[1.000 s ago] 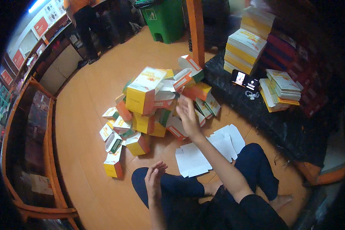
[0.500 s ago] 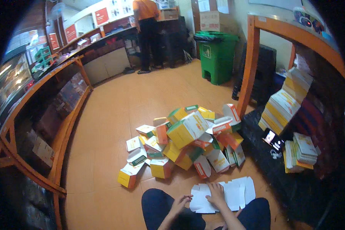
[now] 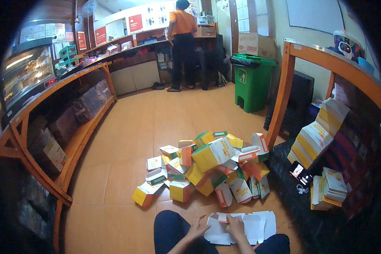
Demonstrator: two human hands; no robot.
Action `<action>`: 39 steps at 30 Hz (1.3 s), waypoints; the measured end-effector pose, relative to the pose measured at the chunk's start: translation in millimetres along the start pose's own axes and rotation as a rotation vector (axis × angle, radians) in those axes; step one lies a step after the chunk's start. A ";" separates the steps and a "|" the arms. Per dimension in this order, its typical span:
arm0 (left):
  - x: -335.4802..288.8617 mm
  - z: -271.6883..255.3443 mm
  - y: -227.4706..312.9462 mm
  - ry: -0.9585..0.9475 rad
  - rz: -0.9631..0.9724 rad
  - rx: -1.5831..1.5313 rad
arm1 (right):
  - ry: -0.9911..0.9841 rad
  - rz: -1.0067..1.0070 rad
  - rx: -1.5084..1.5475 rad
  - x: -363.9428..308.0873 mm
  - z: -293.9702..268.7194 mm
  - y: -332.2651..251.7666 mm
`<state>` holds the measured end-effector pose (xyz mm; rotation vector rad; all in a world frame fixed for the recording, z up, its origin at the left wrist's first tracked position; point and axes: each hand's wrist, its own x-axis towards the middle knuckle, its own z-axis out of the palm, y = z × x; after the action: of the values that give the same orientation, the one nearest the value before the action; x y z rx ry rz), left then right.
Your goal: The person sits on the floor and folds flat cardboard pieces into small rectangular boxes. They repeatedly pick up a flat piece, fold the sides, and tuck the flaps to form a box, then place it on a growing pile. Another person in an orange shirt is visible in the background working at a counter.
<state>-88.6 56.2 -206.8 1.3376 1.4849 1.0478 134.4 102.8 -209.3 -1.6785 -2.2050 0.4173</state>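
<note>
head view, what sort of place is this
Probably a food shop's working area: a lit glass cabinet with what looks like food inside, a pile of boxes and a stack of flat cartons.

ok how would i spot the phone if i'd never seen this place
Find the orange frame at right, then the low black surface below it. At the foot of the taller carton stack lies the phone. Its lit screen sets it apart from that stack and the small white bundle beside it.
</note>
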 end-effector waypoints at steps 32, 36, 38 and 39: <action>-46.0 12.5 206.3 0.552 0.875 0.355 | 0.975 -0.096 0.063 -29.0 -186.7 -114.8; -45.3 30.6 205.6 0.320 0.513 -0.242 | 0.909 -0.320 0.055 -46.5 -193.6 -135.9; -43.0 29.4 201.2 0.250 0.339 -0.511 | 0.930 -0.382 0.099 -47.1 -197.8 -143.0; -40.8 27.5 199.3 0.213 0.250 -0.642 | 0.958 -0.429 0.130 -46.7 -200.7 -145.6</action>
<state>-4.4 31.4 -21.2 0.9766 0.9956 1.6958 107.1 25.6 29.3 -0.9579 -1.6553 -0.3048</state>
